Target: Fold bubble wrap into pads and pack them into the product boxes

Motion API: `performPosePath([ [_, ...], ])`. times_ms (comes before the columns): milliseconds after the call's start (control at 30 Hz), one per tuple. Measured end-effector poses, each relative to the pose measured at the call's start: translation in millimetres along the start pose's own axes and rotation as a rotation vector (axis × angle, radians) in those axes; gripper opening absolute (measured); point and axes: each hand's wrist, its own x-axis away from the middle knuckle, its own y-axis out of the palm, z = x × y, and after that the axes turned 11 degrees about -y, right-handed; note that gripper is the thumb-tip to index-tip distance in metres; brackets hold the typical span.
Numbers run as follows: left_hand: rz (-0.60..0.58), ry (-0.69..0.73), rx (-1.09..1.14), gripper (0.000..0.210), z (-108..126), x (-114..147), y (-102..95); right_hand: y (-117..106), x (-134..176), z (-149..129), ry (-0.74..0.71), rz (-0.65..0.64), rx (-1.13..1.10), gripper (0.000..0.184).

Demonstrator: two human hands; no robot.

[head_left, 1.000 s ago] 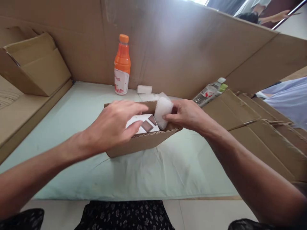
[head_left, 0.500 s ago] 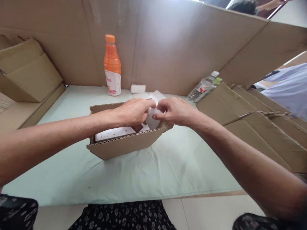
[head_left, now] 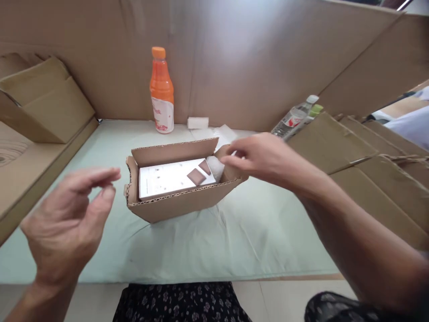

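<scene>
An open cardboard box (head_left: 181, 203) stands on the green cloth, its top flaps up. Inside lies a white printed carton (head_left: 164, 179) with brown squares on its face. Whitish bubble wrap (head_left: 215, 168) fills the gap at the box's right end. My right hand (head_left: 258, 154) hovers over that end by the short flap, thumb and forefinger bent and apart; whether it touches the flap is unclear. My left hand (head_left: 70, 214) is in the air left of the box, thumb and fingers apart, holding nothing.
Behind the box stand an orange drink bottle (head_left: 162, 91) and a small white block (head_left: 197, 123). A clear bottle (head_left: 293, 120) leans at the right beside folded cardboard boxes (head_left: 335, 138). More cardboard (head_left: 56, 107) is at the left, and a tall cardboard wall (head_left: 234, 58) closes the back.
My left hand has left the box and moved far left, uncovering the carton. The right hand has shifted slightly right. Bubble wrap now sits lower, inside the box's right end.
</scene>
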Motion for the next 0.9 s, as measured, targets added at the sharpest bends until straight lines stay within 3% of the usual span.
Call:
performPosePath([
  [67,-0.042,-0.126,0.042,0.033,-38,26,-0.4,10,32,24,0.077,0.281,-0.137,0.028],
  [133,-0.155,-0.297,0.103,0.052,-71,50,5.0,36,59,42,0.155,0.400,-0.287,0.028],
  [200,-0.258,-0.439,0.150,0.065,-92,67,12.4,72,71,45,0.172,0.351,-0.485,0.037],
  [267,-0.331,-0.495,0.161,0.064,-101,72,19.3,110,66,32,0.125,0.252,-0.655,0.047],
  [367,-0.358,-0.497,0.121,0.051,-98,59,31.8,146,38,4,0.104,0.232,-0.795,0.044],
  [467,-0.350,-0.445,0.123,0.046,-84,36,56.6,150,28,1,0.160,0.325,-0.851,0.040],
  [533,-0.418,-0.388,0.185,0.048,-72,30,79.2,145,47,13,0.234,0.400,-0.837,0.038],
  [633,-0.588,-0.343,0.282,0.052,-56,40,106.7,143,98,32,0.414,0.518,-0.719,0.038],
  [767,-0.693,-0.395,0.298,0.050,-55,63,105.3,156,145,19,0.543,0.593,-0.663,0.039],
  [900,-0.686,-0.401,0.245,0.049,-63,63,94.8,167,146,1,0.517,0.626,-0.706,0.035],
])
